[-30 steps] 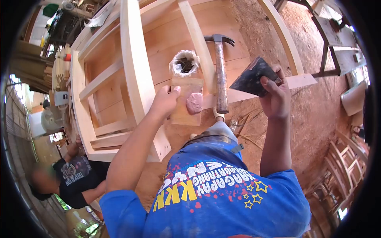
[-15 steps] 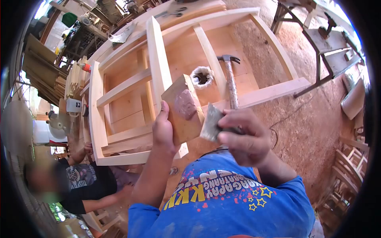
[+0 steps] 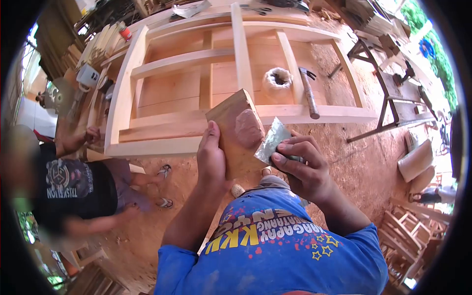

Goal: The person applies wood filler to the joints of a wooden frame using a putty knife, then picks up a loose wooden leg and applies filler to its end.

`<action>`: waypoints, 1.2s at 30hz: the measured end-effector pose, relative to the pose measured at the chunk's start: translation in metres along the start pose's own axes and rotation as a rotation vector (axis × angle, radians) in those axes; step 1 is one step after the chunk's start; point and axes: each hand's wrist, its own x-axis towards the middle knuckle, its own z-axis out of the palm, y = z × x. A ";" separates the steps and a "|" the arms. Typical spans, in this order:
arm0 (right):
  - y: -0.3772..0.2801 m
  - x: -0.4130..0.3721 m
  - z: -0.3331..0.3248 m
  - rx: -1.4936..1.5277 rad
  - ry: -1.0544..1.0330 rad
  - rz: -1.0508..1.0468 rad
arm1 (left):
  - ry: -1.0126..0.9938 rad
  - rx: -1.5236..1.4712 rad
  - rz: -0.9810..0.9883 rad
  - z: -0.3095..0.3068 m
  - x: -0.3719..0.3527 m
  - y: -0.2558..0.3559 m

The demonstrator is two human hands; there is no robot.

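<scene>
My left hand (image 3: 212, 160) grips a small wooden board (image 3: 227, 118) along its left side, thumb on the face, held tilted in front of my chest. A lump of pinkish putty (image 3: 249, 129) sits on the board's upper face. In my right hand (image 3: 309, 169), pinched between thumb and fingers, is a flat scraper (image 3: 273, 139) coated in pale residue. Its blade is at the board's right edge, beside the putty. Beyond both hands lies a pale wooden frame (image 3: 125, 93) with several crosspieces.
A claw hammer (image 3: 309, 93) rests on the frame's front rail, near a whitish open-topped bag (image 3: 278, 78). On the left is a co-worker in a black shirt (image 3: 81, 184), one hand near the frame's corner. A trestle stand (image 3: 386, 93) and wooden chair parts (image 3: 405, 233) are at right.
My view has shifted, so the frame and hammer appear further off and the co-worker shows more fully. The scraper has turned and now stands closer against the board's right edge.
</scene>
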 end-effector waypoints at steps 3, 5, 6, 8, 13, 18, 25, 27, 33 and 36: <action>-0.008 0.007 0.009 0.021 -0.023 -0.012 | 0.031 0.009 0.063 -0.009 -0.010 0.012; -0.011 0.014 0.010 0.013 -0.044 -0.042 | 0.036 0.005 0.098 -0.014 -0.013 0.018; -0.010 0.016 0.011 0.014 -0.062 -0.052 | 0.034 -0.003 0.104 -0.016 -0.014 0.019; -0.004 0.023 0.010 0.015 -0.089 -0.067 | 0.043 -0.012 0.110 -0.018 -0.014 0.022; 0.025 0.028 -0.010 -0.129 -0.286 -0.034 | -0.005 -0.100 0.000 -0.021 -0.001 0.016; 0.058 0.051 -0.031 0.357 -0.002 0.478 | -0.031 0.022 0.175 -0.012 0.023 0.019; 0.047 0.111 -0.045 0.229 -0.412 0.046 | 0.102 0.224 0.127 0.008 0.021 0.001; 0.048 0.112 -0.044 0.281 -0.492 0.051 | 0.125 0.208 0.170 0.001 0.021 -0.003; 0.045 0.110 -0.040 0.425 -0.627 0.080 | 0.228 0.133 0.264 -0.014 0.028 -0.002; 0.045 0.107 -0.036 0.441 -0.608 0.023 | 0.205 0.080 0.218 -0.018 0.027 0.007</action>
